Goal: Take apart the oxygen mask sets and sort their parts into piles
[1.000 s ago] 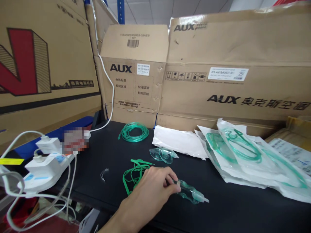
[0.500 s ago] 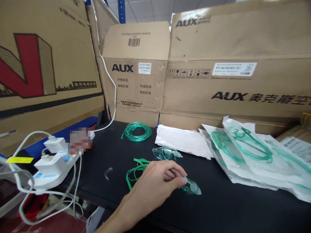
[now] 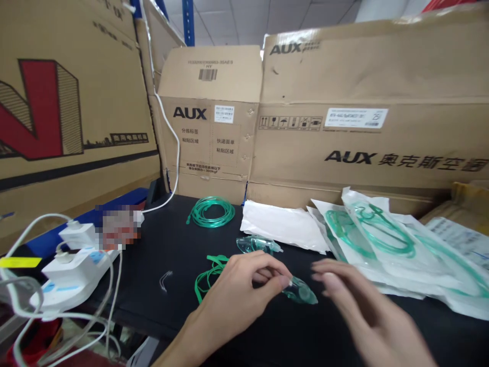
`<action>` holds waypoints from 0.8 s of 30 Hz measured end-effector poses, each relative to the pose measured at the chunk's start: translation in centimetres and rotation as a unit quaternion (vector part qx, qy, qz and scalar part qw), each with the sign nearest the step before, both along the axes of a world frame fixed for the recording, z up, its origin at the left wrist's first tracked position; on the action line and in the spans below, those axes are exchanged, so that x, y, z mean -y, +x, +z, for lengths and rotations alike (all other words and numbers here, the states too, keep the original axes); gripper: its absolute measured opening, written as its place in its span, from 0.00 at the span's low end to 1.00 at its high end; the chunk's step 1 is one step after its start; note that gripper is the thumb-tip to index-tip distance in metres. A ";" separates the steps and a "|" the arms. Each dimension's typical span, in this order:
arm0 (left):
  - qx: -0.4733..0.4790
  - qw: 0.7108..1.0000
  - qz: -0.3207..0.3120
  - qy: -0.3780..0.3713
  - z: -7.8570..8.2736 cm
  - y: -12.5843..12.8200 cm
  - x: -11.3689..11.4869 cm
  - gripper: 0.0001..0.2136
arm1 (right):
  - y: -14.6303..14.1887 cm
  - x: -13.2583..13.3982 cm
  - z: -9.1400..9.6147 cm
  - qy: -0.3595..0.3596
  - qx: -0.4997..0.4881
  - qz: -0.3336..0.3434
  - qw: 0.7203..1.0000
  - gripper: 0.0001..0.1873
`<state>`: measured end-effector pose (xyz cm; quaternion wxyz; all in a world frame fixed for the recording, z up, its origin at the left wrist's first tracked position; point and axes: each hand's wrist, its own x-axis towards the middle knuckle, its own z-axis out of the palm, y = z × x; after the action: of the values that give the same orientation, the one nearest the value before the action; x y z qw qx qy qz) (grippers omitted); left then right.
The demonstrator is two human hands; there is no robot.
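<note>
My left hand [image 3: 240,293] reaches over the black tabletop, thumb and fingers pinched on a small clear-green oxygen mask [image 3: 304,293]. The mask juts out past the fingertips to the right; the rest is hidden behind the hand. To its right is my right hand [image 3: 370,313], slightly blurred, with fingers stretched out and thumb apart, touching nothing. Just behind the left hand lies another clear-green mask [image 3: 256,244]. Green elastic straps [image 3: 204,283] are bunched on the table left of the left hand, partly covered by it.
A coil of green tubing [image 3: 212,213] and a white paper packet [image 3: 280,224] lie farther back. Clear packages [image 3: 385,229] of green tubing are heaped at right. A power strip [image 3: 72,278] with cables is at left. Thin clear strands [image 3: 165,280] lie nearby. Cardboard boxes [image 3: 214,132] wall the back.
My right hand has come into view from the lower right, close to the mask. My left hand keeps its pinch on the mask. The view has shifted slightly.
</note>
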<state>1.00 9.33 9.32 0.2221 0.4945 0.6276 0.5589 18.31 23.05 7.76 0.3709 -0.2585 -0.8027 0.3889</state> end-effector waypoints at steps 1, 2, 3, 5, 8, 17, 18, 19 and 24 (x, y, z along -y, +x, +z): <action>-0.001 1.000 0.002 0.012 0.0 -0.1 0.0 0.06 | -0.9 -0.1 0.0 -0.029 0.020 0.033 0.999 0.21; -0.001 1.000 0.004 0.024 0.0 -0.3 0.0 0.05 | -1.7 -0.1 0.0 -0.066 0.040 0.072 0.994 0.23; 0.000 0.999 0.005 0.034 0.0 -0.5 0.0 0.06 | -2.4 -0.1 0.1 -0.105 0.052 0.109 0.987 0.25; 0.008 0.999 0.008 0.042 -0.1 -0.8 -0.1 0.06 | -3.6 0.1 0.3 -0.160 0.048 0.154 0.974 0.26; 0.050 0.998 0.017 0.028 -0.4 -1.3 -0.3 0.08 | -4.4 0.4 0.7 -0.171 0.020 0.153 0.973 0.24; 0.097 0.993 -0.051 -0.044 -1.4 -2.3 -1.0 0.10 | -3.6 0.5 -1.5 -0.138 -0.010 0.074 0.988 0.22; 0.103 0.992 -0.061 -0.049 -1.4 -2.3 -1.0 0.10 | -3.4 0.7 -1.7 -0.139 -0.013 0.076 0.987 0.22; 0.114 0.989 -0.068 -0.058 -1.5 -2.3 -1.0 0.11 | -3.3 0.8 -1.8 -0.142 -0.017 0.080 0.987 0.21; 0.114 0.985 -0.079 -0.100 -1.9 -1.9 -0.6 0.15 | -2.8 1.5 -2.1 -0.195 -0.034 0.108 0.974 0.19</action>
<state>-0.86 9.89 7.43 0.3840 0.4513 0.6094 0.5268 15.46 21.57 5.68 0.2963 -0.2244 -0.7218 0.5839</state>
